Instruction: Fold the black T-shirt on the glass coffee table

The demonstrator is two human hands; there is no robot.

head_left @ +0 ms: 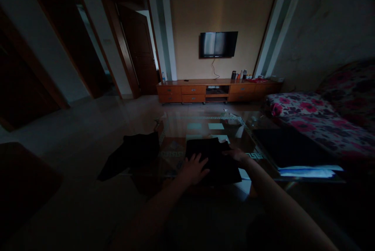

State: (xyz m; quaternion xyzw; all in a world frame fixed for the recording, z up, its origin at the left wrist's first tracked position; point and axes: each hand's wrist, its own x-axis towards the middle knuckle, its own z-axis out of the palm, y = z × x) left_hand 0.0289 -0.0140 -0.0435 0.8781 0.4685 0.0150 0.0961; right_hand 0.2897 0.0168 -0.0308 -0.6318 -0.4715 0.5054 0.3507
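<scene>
A dark, folded black cloth [215, 165] lies on a glass-topped table [175, 145] in front of me. My left hand [195, 169] rests flat on its left part, fingers spread. At the cloth's upper right edge, my right hand [236, 154] has its fingers drawn together on the fabric; the thumb is hard to see. Left of my hands, another black cloth [134, 151] is spread over the table's edge. A wide black pile of fabric [288, 147] sits to the right, with white and blue layers [309, 171] showing under it. Dim light hides the folds.
A floral sofa [310, 106] stands to the right. Beyond the table, a low wooden cabinet [193, 91] carries bottles and small items, under a wall-mounted television [219, 44]. A dark brown piece of furniture [26, 180] is at the left, near a doorway with a wooden door [139, 52].
</scene>
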